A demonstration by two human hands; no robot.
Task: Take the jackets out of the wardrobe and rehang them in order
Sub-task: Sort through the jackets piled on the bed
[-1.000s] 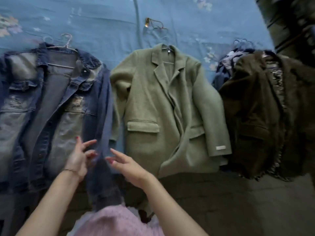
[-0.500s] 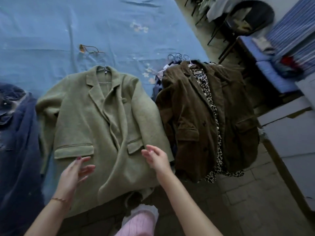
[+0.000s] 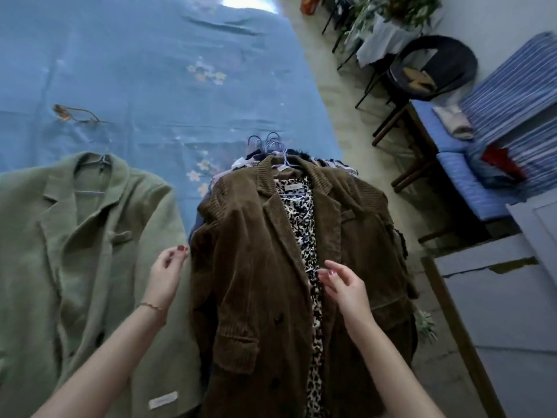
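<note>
The brown corduroy jacket [image 3: 256, 267] lies on top of a pile of clothes [image 3: 331, 165] on hangers, beside the green coat [image 3: 75, 251]. The left hand [image 3: 167, 271] and the right hand [image 3: 346, 286] hover over it, fingers loosely bent, holding nothing.

- Blue bedsheet [image 3: 156, 70] with pale flower prints spreads beyond the fingertips.
- Dark round chair [image 3: 434, 67] and blue striped cushions [image 3: 512, 95] stand far right of them.

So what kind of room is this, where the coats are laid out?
Probably a bedroom at home. A green coat and a brown jacket lie on a bed with a blue sheet, a round chair stands beside it, and folded striped bedding is stacked at the right.
</note>
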